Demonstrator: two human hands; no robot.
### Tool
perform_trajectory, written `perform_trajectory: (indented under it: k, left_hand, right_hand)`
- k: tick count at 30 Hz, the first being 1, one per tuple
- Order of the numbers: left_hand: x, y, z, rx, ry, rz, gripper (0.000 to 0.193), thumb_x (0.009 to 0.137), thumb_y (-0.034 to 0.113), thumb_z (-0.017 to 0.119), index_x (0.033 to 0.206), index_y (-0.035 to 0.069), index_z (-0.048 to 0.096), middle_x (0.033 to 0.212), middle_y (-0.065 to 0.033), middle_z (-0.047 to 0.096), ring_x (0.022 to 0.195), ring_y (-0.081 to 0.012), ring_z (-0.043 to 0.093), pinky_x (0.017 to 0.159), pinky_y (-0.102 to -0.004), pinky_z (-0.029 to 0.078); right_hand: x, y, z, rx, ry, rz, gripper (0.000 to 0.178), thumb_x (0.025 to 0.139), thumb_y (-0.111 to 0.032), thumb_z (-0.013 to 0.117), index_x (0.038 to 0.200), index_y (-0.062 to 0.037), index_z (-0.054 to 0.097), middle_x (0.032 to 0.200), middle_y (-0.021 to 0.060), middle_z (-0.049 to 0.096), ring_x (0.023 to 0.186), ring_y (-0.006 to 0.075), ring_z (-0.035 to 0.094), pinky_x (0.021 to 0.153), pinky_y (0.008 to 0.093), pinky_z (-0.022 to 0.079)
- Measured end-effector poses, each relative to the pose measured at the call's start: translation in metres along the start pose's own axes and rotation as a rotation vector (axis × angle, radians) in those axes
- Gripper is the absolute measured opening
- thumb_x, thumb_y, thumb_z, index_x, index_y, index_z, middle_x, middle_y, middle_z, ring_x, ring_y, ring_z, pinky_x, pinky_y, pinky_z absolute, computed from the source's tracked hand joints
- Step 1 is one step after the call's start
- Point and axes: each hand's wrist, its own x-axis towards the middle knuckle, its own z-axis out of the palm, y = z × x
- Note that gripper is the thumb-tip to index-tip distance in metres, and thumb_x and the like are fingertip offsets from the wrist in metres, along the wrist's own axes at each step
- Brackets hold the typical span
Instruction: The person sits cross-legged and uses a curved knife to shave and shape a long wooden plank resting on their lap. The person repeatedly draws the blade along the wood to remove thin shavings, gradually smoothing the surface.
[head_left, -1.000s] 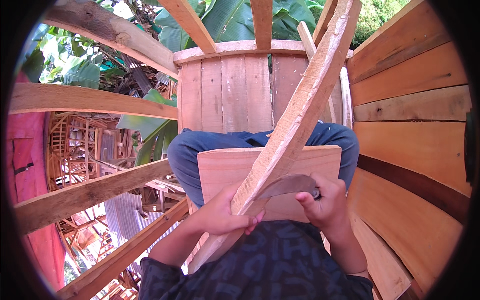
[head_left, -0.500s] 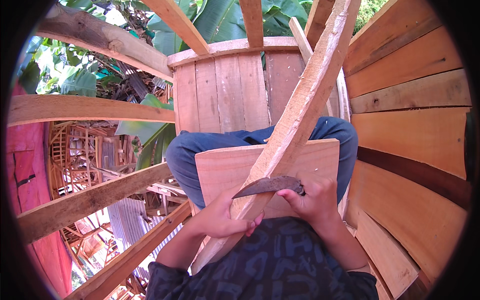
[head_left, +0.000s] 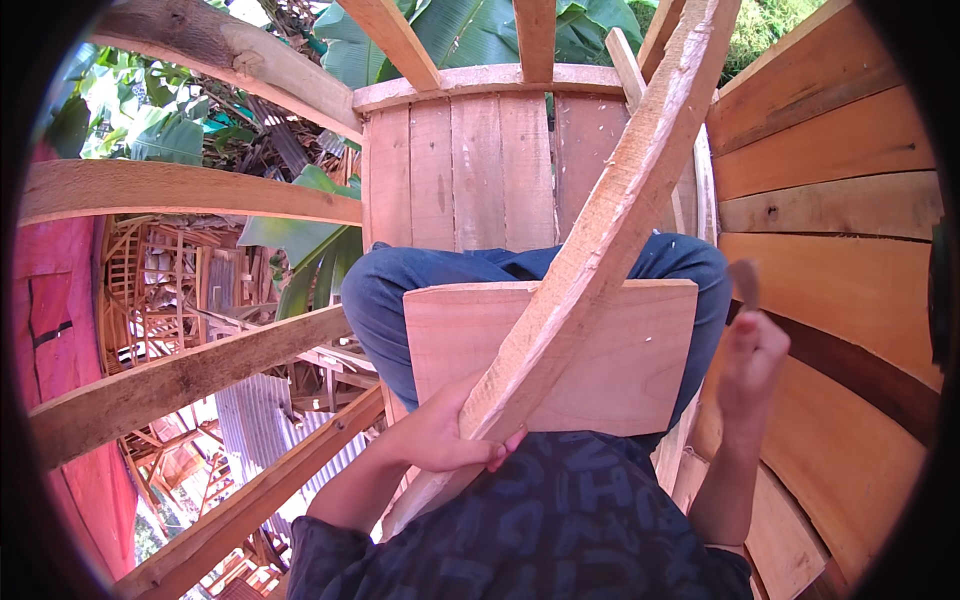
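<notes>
A long, rough-edged wooden beam (head_left: 590, 270) slants from my waist up to the far right, resting across a flat board (head_left: 620, 365) on my lap. My left hand (head_left: 445, 430) is closed around the beam near its lower end, with the fingertips showing on the far side. Off to the right, my right hand (head_left: 752, 355) is raised in a fist around a curved knife (head_left: 744, 284). Motion smears the blade, which points upward and is apart from the beam. Its handle is hidden in the fist.
Below my crossed legs in blue trousers (head_left: 385, 300) is a plank floor (head_left: 480, 170). A plank wall (head_left: 830, 260) rises close on the right. Open framing beams (head_left: 190, 370) run along the left, with corrugated sheets (head_left: 255, 420) lower down. Large green leaves (head_left: 470, 45) stand beyond.
My right hand has swung the knife off the beam, up and out to the right. The left hand keeps its hold on the beam, and the view has shifted slightly.
</notes>
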Motion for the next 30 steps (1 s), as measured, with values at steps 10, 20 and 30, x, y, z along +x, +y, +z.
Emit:
perform_trajectory:
  k: [10, 20, 30]
  left_hand:
    - [0.003, -0.009, 0.007, -0.012, 0.037, -0.004, 0.059, 0.077, -0.001, 0.055, 0.133, 0.001, 0.036, 0.083, -0.0078, 0.057, 0.067, -0.0132, 0.058, 0.058, -0.0272, 0.049]
    - [-0.004, -0.016, 0.009, 0.017, -0.007, -0.013, 0.06, 0.072, 0.001, 0.064, 0.127, 0.0, 0.039, 0.088, -0.0094, 0.058, 0.071, -0.0145, 0.059, 0.06, -0.0273, 0.05]
    - [0.006, -0.014, 0.013, 0.062, 0.008, 0.025, 0.059, 0.072, 0.003, 0.062, 0.127, -0.001, 0.042, 0.089, -0.0074, 0.058, 0.075, -0.0129, 0.058, 0.066, -0.0266, 0.048]
  right_hand:
    - [-0.045, -0.023, 0.069, -0.221, -0.331, -0.256, 0.061, 0.076, -0.06, 0.064, 0.056, -0.0044, 0.053, 0.049, 0.014, 0.05, 0.047, 0.0346, 0.056, 0.042, 0.0397, 0.041]
    - [0.015, 0.025, 0.046, 0.022, 0.019, 0.099, 0.065, 0.094, -0.056, 0.045, 0.056, -0.0053, 0.032, 0.05, -0.0016, 0.03, 0.044, 0.0111, 0.03, 0.043, 0.0316, 0.021]
    - [-0.046, -0.023, 0.034, -0.162, -0.286, -0.22, 0.06, 0.081, -0.059, 0.062, 0.057, -0.004, 0.053, 0.051, 0.0139, 0.049, 0.049, 0.0321, 0.057, 0.046, 0.0368, 0.042]
